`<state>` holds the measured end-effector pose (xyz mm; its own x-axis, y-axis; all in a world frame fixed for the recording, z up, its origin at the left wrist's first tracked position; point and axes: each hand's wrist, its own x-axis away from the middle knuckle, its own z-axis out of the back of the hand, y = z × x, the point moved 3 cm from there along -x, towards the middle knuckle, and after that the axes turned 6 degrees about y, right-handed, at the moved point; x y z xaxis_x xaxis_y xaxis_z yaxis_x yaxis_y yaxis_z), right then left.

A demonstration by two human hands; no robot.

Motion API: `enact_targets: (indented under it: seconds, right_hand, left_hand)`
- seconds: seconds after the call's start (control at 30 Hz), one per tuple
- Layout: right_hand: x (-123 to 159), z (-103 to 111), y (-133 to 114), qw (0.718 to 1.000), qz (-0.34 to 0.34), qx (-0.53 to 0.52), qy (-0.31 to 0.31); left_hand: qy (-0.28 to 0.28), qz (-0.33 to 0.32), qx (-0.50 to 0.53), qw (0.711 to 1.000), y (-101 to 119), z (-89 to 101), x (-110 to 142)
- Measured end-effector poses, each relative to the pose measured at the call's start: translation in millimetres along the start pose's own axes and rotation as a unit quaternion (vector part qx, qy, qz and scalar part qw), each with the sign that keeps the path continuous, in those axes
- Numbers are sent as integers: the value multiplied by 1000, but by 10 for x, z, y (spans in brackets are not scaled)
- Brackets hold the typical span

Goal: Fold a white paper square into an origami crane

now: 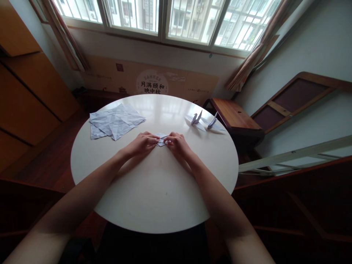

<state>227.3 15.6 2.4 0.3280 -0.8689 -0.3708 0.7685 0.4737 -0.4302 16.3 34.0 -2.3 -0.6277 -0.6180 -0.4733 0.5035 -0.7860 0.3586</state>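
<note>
A small folded sheet of white paper [161, 143] lies at the middle of the round white table [154, 190]. My left hand [145, 142] grips its left side, fingers closed on the edge. On the opposite side, my right hand [176, 142] pinches the paper between thumb and fingers. Both hands rest low over the tabletop, and their fingers cover parts of the folds. To the right beyond my hands stand two paper cranes, a nearer-left crane [196, 119] and a right crane [213, 122], wings spread.
Creased paper sheets [115, 121] overlap at the table's far left. A wooden side table [233, 113] stands past the right rim. Behind is a printed cardboard panel [187, 80] under the barred window [189, 22]. An orange-brown cabinet [30, 88] is on the left.
</note>
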Motion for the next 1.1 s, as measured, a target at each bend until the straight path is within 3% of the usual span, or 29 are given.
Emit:
enact_targets:
  seconds: [0.43,0.67,1.1]
  right_hand:
    - [34,2,-54,997,28,-68,-26]
    - [-5,-59,27,995,-8,-92,-30]
    - [-26,-86,80,995,-15,-97,-27]
  left_hand:
    - [-10,3,21,1000,35,11,12]
    - [-22,2,22,1000,51,15,9]
    - [-27,7,24,999,71,32,17]
